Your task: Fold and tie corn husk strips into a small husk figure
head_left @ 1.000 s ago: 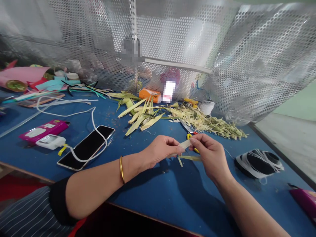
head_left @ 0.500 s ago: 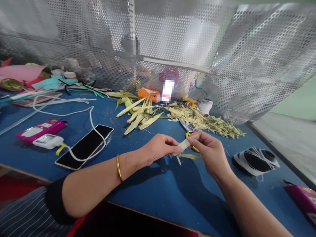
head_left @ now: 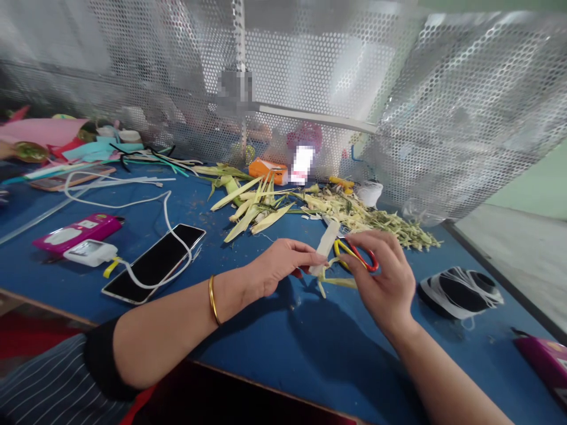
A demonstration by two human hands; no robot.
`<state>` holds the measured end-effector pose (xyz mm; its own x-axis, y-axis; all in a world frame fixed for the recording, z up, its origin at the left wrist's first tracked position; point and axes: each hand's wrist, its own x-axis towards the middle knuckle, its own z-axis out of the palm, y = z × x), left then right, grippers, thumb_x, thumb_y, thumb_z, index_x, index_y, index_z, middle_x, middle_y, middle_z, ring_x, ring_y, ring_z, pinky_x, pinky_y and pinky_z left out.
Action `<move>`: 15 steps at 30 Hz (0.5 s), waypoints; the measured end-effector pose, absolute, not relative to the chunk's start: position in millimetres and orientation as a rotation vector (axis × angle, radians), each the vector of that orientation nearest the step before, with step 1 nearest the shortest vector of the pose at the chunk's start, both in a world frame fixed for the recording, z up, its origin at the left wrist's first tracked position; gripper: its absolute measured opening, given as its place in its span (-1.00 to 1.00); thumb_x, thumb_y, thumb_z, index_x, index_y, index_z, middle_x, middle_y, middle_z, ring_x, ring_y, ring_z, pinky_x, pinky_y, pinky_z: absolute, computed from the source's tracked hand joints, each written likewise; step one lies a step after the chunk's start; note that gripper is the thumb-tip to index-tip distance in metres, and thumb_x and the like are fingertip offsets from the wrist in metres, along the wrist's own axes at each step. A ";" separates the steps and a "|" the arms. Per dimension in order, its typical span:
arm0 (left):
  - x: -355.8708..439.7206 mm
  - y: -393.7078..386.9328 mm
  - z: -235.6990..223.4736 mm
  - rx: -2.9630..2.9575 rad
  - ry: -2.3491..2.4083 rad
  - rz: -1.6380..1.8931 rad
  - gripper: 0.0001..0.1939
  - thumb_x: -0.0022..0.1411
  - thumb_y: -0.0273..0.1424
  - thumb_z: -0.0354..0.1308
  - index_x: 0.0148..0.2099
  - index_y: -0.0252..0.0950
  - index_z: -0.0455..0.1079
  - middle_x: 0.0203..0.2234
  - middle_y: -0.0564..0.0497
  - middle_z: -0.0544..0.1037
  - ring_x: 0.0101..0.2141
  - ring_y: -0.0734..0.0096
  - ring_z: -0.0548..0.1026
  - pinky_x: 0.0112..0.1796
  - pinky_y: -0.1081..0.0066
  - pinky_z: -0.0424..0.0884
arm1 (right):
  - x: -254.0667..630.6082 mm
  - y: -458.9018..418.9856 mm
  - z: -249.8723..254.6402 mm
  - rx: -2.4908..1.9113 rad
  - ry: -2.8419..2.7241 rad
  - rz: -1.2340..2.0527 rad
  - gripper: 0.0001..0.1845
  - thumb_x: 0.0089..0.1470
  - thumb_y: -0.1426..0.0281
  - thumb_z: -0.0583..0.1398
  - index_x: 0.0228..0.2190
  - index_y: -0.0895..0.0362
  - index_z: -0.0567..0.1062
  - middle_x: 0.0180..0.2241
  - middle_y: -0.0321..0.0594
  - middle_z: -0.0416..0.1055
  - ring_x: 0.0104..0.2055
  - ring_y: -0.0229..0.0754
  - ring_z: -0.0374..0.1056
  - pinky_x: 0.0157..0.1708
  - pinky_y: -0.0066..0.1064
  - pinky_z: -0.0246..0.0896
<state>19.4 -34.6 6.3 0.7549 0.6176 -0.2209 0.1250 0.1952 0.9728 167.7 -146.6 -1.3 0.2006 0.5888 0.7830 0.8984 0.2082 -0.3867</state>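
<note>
My left hand (head_left: 283,265) pinches a pale strip of leaf (head_left: 325,248) that stands nearly upright above the blue table (head_left: 274,348). My right hand (head_left: 383,277) has let the strip go and curls around the red and yellow handles of a pair of scissors (head_left: 357,252) lying on the table. A thin yellow-green sliver (head_left: 339,282) lies under the hands. A gold bangle (head_left: 213,301) rings my left wrist.
Whole pale leaves (head_left: 254,206) and a heap of shredded trimmings (head_left: 372,218) lie behind the hands. A phone (head_left: 155,262) with a white cable, a power bank (head_left: 88,252) and a pink case (head_left: 77,230) sit at left. A spool of white thread (head_left: 460,292) lies right. Perforated metal screens (head_left: 443,106) wall the back.
My right hand released the leaf strip and moved onto the scissors' handles. The strip, held by my left hand alone, swung from lying across to nearly upright.
</note>
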 end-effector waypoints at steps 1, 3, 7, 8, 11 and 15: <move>19.8 -34.5 5.9 1.319 0.677 0.400 -0.80 -0.10 -0.27 0.36 -0.52 -0.31 0.52 -0.64 0.08 0.41 -0.55 0.54 0.28 -0.48 0.46 0.15 | 166.4 -148.2 -0.2 -1.451 -1.615 -0.497 -0.83 0.12 0.39 0.25 -0.20 0.01 0.51 -0.24 -0.17 0.43 -0.20 -0.11 0.39 -0.21 -0.27 0.27; 20.3 -35.1 4.5 1.258 0.663 0.420 -0.78 -0.11 -0.25 0.37 -0.51 -0.32 0.51 -0.63 0.09 0.41 -0.54 0.55 0.28 -0.46 0.46 0.14 | 162.8 -149.8 0.8 -1.394 -1.832 -0.638 -0.86 0.11 0.42 0.26 -0.23 0.02 0.52 -0.31 -0.19 0.44 -0.27 -0.14 0.38 -0.25 -0.28 0.24; 20.3 -38.6 3.0 1.184 0.647 0.439 -0.75 -0.11 -0.24 0.38 -0.48 -0.34 0.51 -0.61 0.08 0.42 -0.54 0.56 0.28 -0.46 0.46 0.12 | 156.2 -148.1 -0.8 -1.369 -1.958 -0.760 -0.89 0.14 0.48 0.22 -0.29 0.05 0.53 -0.36 -0.22 0.47 -0.33 -0.19 0.35 -0.26 -0.30 0.18; 20.2 -39.5 3.2 1.176 0.645 0.440 -0.74 -0.12 -0.24 0.38 -0.49 -0.34 0.50 -0.62 0.08 0.41 -0.54 0.56 0.27 -0.47 0.46 0.12 | 155.4 -147.6 -1.2 -1.378 -1.954 -0.765 -0.88 0.15 0.49 0.21 -0.31 0.04 0.53 -0.38 -0.23 0.47 -0.34 -0.20 0.35 -0.26 -0.31 0.17; 20.1 -40.8 4.5 1.150 0.651 0.439 -0.76 -0.14 -0.28 0.40 -0.49 -0.35 0.51 -0.62 0.08 0.42 -0.54 0.56 0.29 -0.46 0.46 0.14 | 155.5 -147.1 -1.9 -1.406 -1.940 -0.781 -0.83 0.15 0.53 0.17 -0.34 0.02 0.53 -0.41 -0.26 0.47 -0.37 -0.22 0.34 -0.26 -0.31 0.17; 20.5 -40.3 5.9 1.071 0.674 0.446 -0.79 -0.17 -0.36 0.41 -0.44 -0.35 0.52 -0.57 0.04 0.48 -0.51 0.53 0.36 -0.41 0.45 0.23 | 158.2 -148.1 -2.2 -1.423 -1.885 -0.758 -0.88 0.15 0.50 0.21 -0.29 0.04 0.51 -0.39 -0.24 0.45 -0.34 -0.20 0.38 -0.23 -0.28 0.20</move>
